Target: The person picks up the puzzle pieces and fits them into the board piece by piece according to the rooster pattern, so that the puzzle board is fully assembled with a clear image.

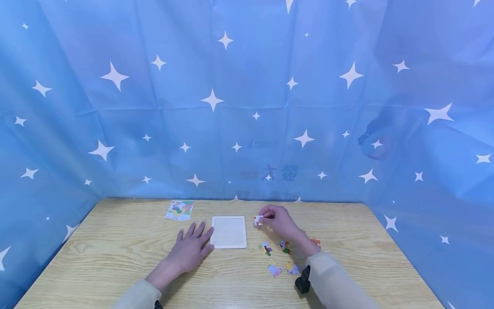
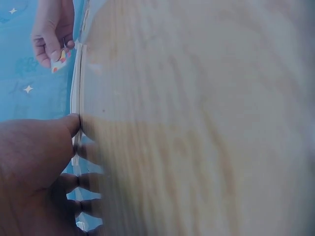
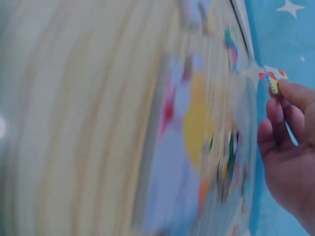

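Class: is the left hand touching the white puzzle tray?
Touching. The head view shows the left hand flat on the table, fingertips against the tray edge; the left wrist view shows the thumb on it.

Tray (image 1: 228, 245) centre; card (image 1: 179, 210) behind-left; 5 pieces (image 1: 278, 257) right.

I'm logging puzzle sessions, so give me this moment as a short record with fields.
Left hand: left hand flat on the light wooden table, fingertips at the white square puzzle tray
Right hand: right hand pinches a small colourful puzzle piece beside the tray
Loose pieces: four loose colourful pieces near the right wrist
Reference: picture card at the table's far edge
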{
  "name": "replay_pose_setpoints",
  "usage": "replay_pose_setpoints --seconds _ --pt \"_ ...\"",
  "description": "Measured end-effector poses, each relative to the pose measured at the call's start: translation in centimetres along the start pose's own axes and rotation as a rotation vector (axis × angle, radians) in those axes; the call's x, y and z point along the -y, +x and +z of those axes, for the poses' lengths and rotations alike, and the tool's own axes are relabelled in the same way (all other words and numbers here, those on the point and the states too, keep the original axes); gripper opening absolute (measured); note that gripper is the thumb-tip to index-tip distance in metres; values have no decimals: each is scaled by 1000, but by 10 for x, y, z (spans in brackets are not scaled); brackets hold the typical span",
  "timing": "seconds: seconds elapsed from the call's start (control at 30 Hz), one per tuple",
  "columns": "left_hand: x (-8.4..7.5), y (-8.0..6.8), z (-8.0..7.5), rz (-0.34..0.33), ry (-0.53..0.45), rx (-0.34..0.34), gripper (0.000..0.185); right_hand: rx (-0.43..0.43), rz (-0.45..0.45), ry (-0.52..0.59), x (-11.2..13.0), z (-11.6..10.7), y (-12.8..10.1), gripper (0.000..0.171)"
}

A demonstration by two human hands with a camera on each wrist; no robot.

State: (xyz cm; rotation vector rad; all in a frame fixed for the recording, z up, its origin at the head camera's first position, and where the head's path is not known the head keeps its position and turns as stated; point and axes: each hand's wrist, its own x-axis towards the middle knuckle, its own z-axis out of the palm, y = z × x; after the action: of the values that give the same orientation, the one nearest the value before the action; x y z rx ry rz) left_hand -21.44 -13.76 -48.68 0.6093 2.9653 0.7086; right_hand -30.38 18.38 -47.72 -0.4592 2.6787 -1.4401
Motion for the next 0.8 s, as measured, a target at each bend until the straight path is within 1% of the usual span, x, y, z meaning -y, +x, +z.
replay_pose_setpoints --seconds 0.13,0.37,0.5,0.6,0.7,0.8 --pt "0 0 1 1 3 1 54 13 -5 38 7 9 5 10" --pt "-1 0 1 -4 7 2 54 56 -40 105 21 27 12 16" --pt "-1 0 1 -5 9 0 54 74 -27 159 26 39 17 15" --pt "-2 0 1 -7 20 -3 54 72 -3 195 29 48 21 15" --pt "-2 0 1 -14 34 -7 54 61 2 202 35 55 23 13" --pt "-2 0 0 -24 42 -4 54 53 -21 184 41 61 25 12"
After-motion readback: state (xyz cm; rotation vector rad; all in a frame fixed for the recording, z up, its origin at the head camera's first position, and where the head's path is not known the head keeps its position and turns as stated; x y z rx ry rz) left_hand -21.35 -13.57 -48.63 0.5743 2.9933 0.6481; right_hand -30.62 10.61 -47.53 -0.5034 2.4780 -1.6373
